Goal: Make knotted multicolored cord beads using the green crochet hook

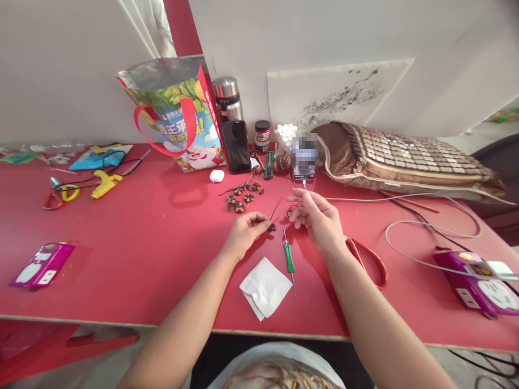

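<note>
My left hand (248, 231) pinches a small dark multicoloured yarn piece (272, 228) between thumb and fingertips, and a short yarn end sticks up from it. To its right, my right hand (315, 219) is raised with fingers curled and thumb against the forefinger; a strand of dark reddish yarn (292, 208) runs at its fingertips. Between and below the hands lies a green-handled crochet hook (289, 258). Several small knotted yarn pieces (239, 199) in orange and dark colours lie beyond my left hand. The ball of matching yarn (282, 163) sits further back.
A folded white tissue (265, 288) lies near the front edge. Red-handled scissors (367, 259) are partly under my right forearm. Behind stand a phone (237, 147), a lit phone (304, 161), a shopping bag (174, 119) and a flask (227, 98). A white cable (389, 229) loops at right.
</note>
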`<state>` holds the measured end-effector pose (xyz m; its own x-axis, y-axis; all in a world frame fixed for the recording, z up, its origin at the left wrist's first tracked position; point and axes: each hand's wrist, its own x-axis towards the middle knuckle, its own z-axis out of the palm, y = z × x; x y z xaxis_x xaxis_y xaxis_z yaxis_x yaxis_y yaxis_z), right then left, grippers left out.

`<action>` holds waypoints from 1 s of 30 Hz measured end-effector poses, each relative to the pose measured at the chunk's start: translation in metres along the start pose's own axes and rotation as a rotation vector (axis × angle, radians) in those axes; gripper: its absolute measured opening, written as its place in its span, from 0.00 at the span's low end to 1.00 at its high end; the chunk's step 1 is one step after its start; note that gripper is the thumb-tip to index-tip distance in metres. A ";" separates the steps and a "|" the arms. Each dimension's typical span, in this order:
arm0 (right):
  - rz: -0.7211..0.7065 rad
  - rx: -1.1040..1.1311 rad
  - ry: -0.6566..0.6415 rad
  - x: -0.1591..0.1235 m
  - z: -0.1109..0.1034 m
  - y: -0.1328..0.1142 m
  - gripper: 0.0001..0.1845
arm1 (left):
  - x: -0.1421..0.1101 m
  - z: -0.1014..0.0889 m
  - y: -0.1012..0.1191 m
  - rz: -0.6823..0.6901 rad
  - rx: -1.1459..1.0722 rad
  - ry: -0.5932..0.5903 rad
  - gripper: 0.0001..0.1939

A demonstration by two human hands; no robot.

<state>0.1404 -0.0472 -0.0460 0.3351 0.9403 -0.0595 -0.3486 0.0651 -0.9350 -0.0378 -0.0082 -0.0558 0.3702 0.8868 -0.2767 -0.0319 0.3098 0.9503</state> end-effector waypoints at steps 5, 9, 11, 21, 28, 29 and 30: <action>0.009 -0.134 0.069 0.002 0.000 0.004 0.26 | 0.001 -0.001 0.000 -0.010 -0.030 0.025 0.17; 0.163 -0.323 -0.159 -0.003 0.005 0.010 0.32 | -0.002 0.001 0.001 0.049 0.024 0.020 0.14; 0.133 -0.386 -0.219 -0.005 0.009 0.013 0.27 | -0.005 0.003 0.001 0.106 0.083 0.005 0.12; 0.069 -0.299 -0.049 -0.002 0.006 0.011 0.22 | -0.001 0.003 -0.004 0.061 0.138 -0.049 0.13; 0.018 -0.310 -0.003 -0.003 0.005 0.010 0.22 | -0.002 0.002 -0.003 0.036 0.156 -0.092 0.16; 0.033 -0.297 -0.001 -0.003 0.005 0.010 0.22 | -0.002 0.002 -0.002 0.022 0.129 -0.099 0.17; 0.052 -0.282 -0.002 -0.003 0.005 0.011 0.22 | -0.002 0.002 -0.002 0.008 0.097 -0.108 0.18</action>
<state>0.1317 -0.0473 -0.0540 0.3211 0.9407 -0.1094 -0.1079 -0.0784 -0.9911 -0.0370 -0.0113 -0.0569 0.4686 0.8451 -0.2573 0.0525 0.2641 0.9631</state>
